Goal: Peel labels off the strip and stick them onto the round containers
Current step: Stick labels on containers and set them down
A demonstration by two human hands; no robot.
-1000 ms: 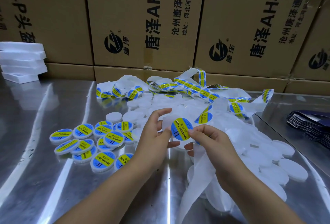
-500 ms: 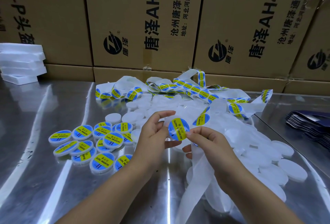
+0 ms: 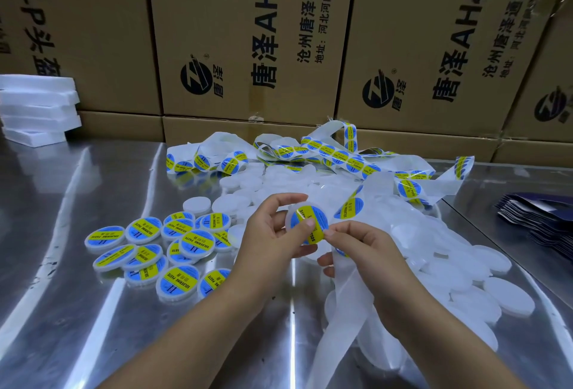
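My left hand [image 3: 273, 230] grips a white round container [image 3: 290, 218] above the steel table, its thumb pressing on the blue-and-yellow label [image 3: 311, 221] that lies on the lid. My right hand [image 3: 359, 246] pinches the label's lower right edge and also holds the empty white backing strip [image 3: 344, 311], which hangs down toward me. The strip with unpeeled labels [image 3: 338, 156] lies tangled at the back. Several labelled containers [image 3: 155, 249] lie in a cluster to the left. A heap of plain white containers [image 3: 449, 264] spreads to the right.
Cardboard boxes [image 3: 248, 32] wall off the back of the steel table [image 3: 77, 326]. A stack of white foam trays [image 3: 37, 109] stands at the far left. Dark blue packets [image 3: 539, 221] are fanned out at the right edge.
The label has come down onto the container's lid. My left thumb has moved onto it, and my right fingers have slid to its lower right edge.
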